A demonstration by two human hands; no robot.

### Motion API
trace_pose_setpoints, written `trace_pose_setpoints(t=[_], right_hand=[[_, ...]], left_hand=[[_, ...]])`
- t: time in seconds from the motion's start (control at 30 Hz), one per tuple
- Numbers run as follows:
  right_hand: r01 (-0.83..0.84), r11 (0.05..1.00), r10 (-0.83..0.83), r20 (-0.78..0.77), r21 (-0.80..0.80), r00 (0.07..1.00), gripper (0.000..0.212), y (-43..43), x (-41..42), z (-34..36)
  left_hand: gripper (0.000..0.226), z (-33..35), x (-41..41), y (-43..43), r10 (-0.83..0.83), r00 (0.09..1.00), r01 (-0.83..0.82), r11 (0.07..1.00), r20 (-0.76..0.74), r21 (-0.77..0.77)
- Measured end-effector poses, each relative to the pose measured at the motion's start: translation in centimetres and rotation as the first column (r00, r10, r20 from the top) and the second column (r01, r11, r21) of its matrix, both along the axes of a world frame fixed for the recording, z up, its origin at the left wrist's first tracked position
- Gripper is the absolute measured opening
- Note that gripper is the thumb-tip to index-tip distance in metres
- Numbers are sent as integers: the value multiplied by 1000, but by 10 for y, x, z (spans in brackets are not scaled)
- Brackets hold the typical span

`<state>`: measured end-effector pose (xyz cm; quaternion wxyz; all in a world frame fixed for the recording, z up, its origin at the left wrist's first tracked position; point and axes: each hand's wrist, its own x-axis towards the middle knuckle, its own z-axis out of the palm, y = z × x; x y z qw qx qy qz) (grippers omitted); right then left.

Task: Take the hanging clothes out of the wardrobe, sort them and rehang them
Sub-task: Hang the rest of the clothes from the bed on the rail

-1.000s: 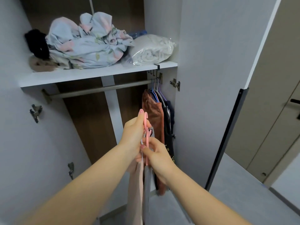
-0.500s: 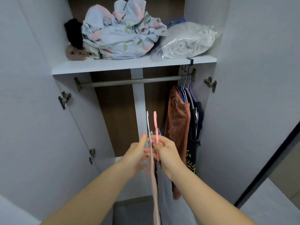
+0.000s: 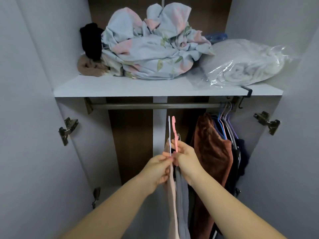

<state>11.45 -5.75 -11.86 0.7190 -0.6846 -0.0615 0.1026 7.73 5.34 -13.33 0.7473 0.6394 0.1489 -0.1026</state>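
1. Head view: the left hand (image 3: pixel 158 169) is raised in front of the open wardrobe. Its fingers are curled, and thumb and fingertips pinch the stem of a white hanger (image 3: pixel 169 133).
2. The right hand (image 3: pixel 186 161) is just to the right of it, touching it, and pinches the stem of a pink hanger (image 3: pixel 175 133).
3. Both hanger hooks stand upright, side by side with a slim gap between them. They are below the rail (image 3: pixel 155 106) and apart from it.
4. A pale pink garment (image 3: pixel 172 195) hangs from the white hanger. A grey garment (image 3: pixel 182 200) hangs from the pink one, pressed against its right side.
5. More clothes are bunched at the right end of the rail. A brown garment (image 3: pixel 212 152) is nearest the hands, and dark clothes (image 3: pixel 240 152) lie against the right wall.
6. The shelf (image 3: pixel 120 90) above the rail carries crumpled floral bedding (image 3: pixel 155 45) in the middle and a bagged white blanket (image 3: pixel 245 66) on the right. A black bundle (image 3: pixel 90 40) sits on a tan one (image 3: pixel 89 66) at the far left.
7. A metal hinge (image 3: pixel 68 130) is fixed to the left wall, and a black hook (image 3: pixel 247 92) clips over the shelf's front edge on the right.
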Motion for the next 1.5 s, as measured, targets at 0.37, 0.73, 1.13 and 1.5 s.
trace_pose_setpoints(t=[0.37,0.73,1.13,1.5], right_hand=[[-91,996,91,19,3,996,30,49,116,-10],[-206,976,205,-15,-75,979,25,94,233,-8],[-178,983,173,-101,-40,980,33,97,253,-51],[242,769,-59,312,-591,948,25,113,210,-97]], left_hand=[[22,-5,89,28,156,975,-185,964,160,189],[23,-8,195,50,268,891,-448,642,366,622],[56,-52,220,80,209,931,-364,564,298,742],[76,-57,207,88,30,989,-142,413,143,900]])
